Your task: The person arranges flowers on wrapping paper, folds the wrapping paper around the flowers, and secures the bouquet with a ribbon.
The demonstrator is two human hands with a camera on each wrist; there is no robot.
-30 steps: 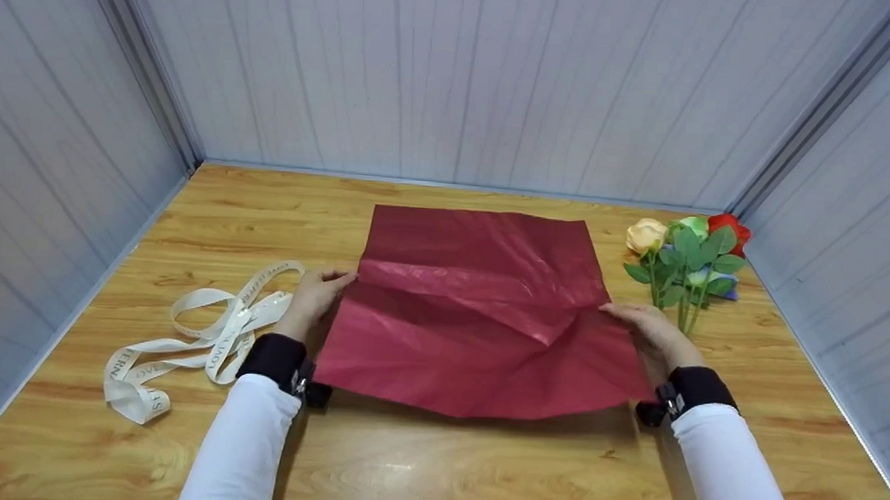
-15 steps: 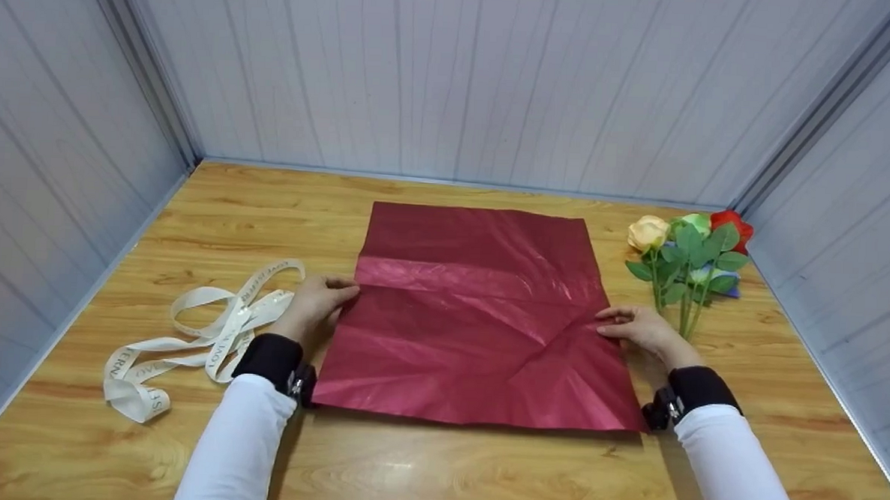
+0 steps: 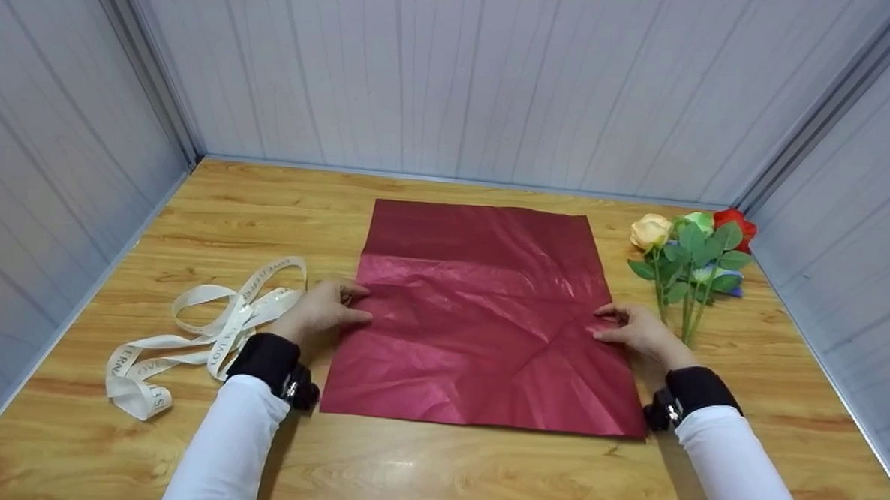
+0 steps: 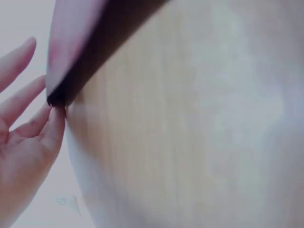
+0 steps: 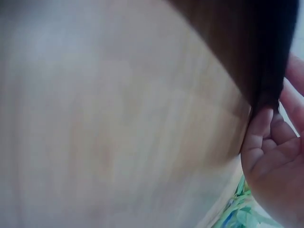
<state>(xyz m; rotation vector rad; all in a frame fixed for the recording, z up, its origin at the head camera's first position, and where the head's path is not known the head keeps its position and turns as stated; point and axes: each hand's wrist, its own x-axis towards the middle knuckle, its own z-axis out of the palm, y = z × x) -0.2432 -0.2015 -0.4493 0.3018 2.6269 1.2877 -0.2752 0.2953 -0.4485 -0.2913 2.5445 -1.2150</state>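
Note:
A large sheet of dark red wrapping paper (image 3: 471,341), creased across its middle, lies spread over the wooden table (image 3: 420,474). At its left edge my left hand (image 3: 322,312) rests, thumb and forefinger spread apart on top of the sheet. My right hand (image 3: 640,334) touches the opposite edge in much the same way, its thumb and forefinger apart on the paper. Seen from the left wrist, the little-finger side of the hand (image 4: 28,137) meets the paper's edge. In the right wrist view, the lower fingers (image 5: 261,128) bend in beside the dark edge.
A tangled cream ribbon (image 3: 235,323) with printed lettering lies left of the left hand. Several artificial flowers (image 3: 689,253) on green stems lie at the back right, beyond the right hand. Pale panel walls (image 3: 452,77) stand around the back and sides.
The near part of the paper has come down from raised and bowed to nearly flat. Both hands have loosened from the edges, fingers now spread on top, the left a little further in.

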